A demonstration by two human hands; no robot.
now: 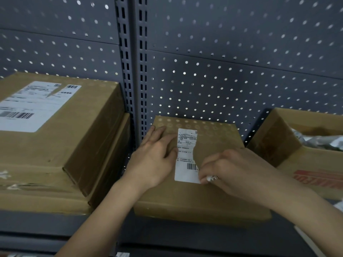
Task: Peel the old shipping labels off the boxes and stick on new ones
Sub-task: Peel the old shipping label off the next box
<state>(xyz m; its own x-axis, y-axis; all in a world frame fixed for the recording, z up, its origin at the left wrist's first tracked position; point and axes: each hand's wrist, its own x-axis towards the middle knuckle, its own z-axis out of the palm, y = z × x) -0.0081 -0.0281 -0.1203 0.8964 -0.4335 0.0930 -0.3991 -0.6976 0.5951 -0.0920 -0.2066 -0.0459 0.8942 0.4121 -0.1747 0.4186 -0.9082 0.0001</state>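
Observation:
A small brown cardboard box (209, 199) sits on the shelf in the middle of the view. On its top is a white shipping label (185, 156), partly torn, with its right portion gone. My left hand (156, 154) lies flat on the box top, fingers straight, beside the label's left edge. My right hand (235, 169) pinches a rolled-up strip of the label at its lower right corner.
A larger box (78, 138) with a big white label (31, 106) stands on another box at the left. An open carton (289, 145) holding crumpled plastic is at the right. A grey pegboard (222, 71) backs the shelf (167, 236).

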